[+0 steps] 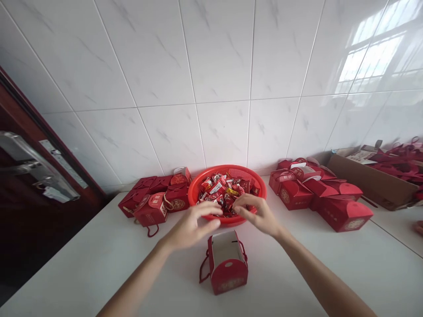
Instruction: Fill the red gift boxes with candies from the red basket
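A round red plastic basket (259,178) holds a heap of wrapped candies (216,187), mostly red with some yellow. Over its front left rim is my left hand (194,224), fingers stretched forward and apart from the thumb, with nothing seen in it. My right hand (257,213) hangs over the front right of the basket, fingers curved down toward the candies; its fingertips look free of any candy. Between my forearms, in front of the basket, stands a red gift box (229,277) with its top open, a pale inside and dark red cord handles at its sides.
Closed red boxes (152,211) cluster left of the basket. More red boxes (343,211) are grouped at the right. Behind them sits a cardboard carton (373,178) with red ribboned items. A tiled wall (221,127) bounds the white table (132,255). Another person's fingers (419,226) show at far right.
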`<state>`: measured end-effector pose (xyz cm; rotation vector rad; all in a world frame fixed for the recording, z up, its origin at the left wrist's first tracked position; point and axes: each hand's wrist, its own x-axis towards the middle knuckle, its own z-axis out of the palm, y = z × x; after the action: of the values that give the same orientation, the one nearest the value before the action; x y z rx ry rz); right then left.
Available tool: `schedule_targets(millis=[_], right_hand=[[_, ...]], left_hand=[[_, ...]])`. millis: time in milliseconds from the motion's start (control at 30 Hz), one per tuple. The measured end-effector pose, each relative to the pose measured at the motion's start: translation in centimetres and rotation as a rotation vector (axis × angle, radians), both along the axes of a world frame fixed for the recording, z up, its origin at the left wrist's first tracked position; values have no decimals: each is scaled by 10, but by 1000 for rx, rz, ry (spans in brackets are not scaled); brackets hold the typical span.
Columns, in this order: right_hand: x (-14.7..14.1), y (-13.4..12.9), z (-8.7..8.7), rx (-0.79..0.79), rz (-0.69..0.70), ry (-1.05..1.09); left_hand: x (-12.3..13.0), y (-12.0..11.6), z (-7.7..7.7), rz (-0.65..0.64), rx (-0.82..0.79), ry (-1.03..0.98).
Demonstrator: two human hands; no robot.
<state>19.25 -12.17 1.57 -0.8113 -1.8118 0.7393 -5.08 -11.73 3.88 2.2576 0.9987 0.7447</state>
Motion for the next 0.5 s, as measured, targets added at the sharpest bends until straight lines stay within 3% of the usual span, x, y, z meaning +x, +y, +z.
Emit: schedule_targets(millis=[133, 200, 267, 367, 500], right_hand=[[-1, 39, 1, -230, -163, 232], [-4, 53, -2, -274, -205, 284], [-6, 62, -5, -295, -228, 305], [-7, 69, -8, -333, -259, 327], [-8, 76, -11, -370, -287, 329]], left_hand=[[5, 66, -3, 169, 77, -45], [9, 96, -11, 301, 44, 55], [15, 119, -20, 354, 31, 108], [25, 137, -31, 363, -7, 163], [30, 143, -40, 358, -47, 186]])
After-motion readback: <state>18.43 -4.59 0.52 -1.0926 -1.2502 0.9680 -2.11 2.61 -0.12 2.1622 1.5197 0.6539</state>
